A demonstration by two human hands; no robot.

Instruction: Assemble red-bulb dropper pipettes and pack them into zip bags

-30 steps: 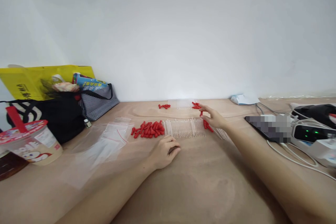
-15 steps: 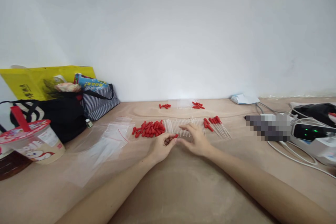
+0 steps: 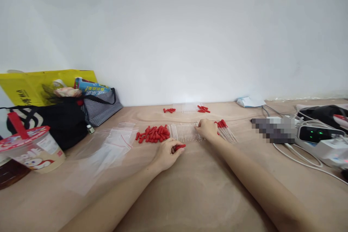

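My left hand (image 3: 166, 154) is closed around a small red rubber bulb (image 3: 179, 147), like those on droppers; its end sticks out between thumb and fingers. Just beyond it lies a heap of similar red bulbs (image 3: 155, 135). My right hand (image 3: 207, 129) has its fingers pinched together at the right end of a row of thin pale tubes (image 3: 182, 132). Whether a tube is between those fingertips is hidden. Right of this hand, several tubes with red bulbs on their ends (image 3: 227, 130) lie side by side, partly covered by the hand.
Clear plastic bags (image 3: 115, 145) lie left of the heap. A drink cup (image 3: 40, 152), a black bag (image 3: 59, 123) and a striped bag (image 3: 102, 105) stand farther left. More red bulbs (image 3: 203, 109) lie near the wall. Cables and a power strip (image 3: 323, 150) are at right.
My right hand has moved away from the left hand, forward and right to the tube row, and its fingers have closed. The left hand keeps its red bulb, which now shows more.
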